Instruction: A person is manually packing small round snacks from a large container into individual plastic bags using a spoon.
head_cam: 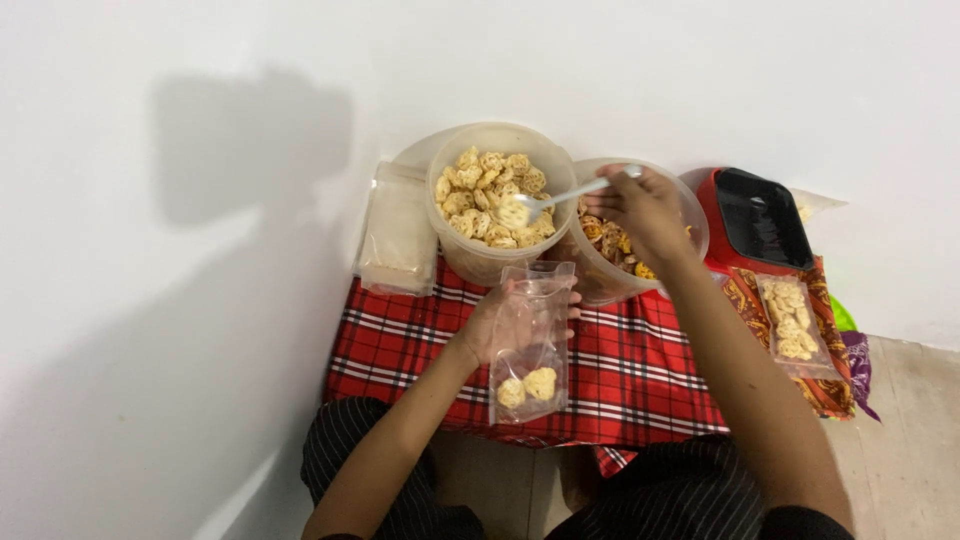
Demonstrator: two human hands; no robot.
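Left hand [500,325] pinches clear pouch [532,345], fingers partly hidden behind it. Right hand [645,205], at two o'clock, grips spoon [560,195] over cracker tub [497,200]; handle end concealed.

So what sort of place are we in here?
Probably a home floor corner used for packing snacks: a red plaid cloth lies spread against a plain white wall, with clear tubs of crackers and a filled pouch beside it.
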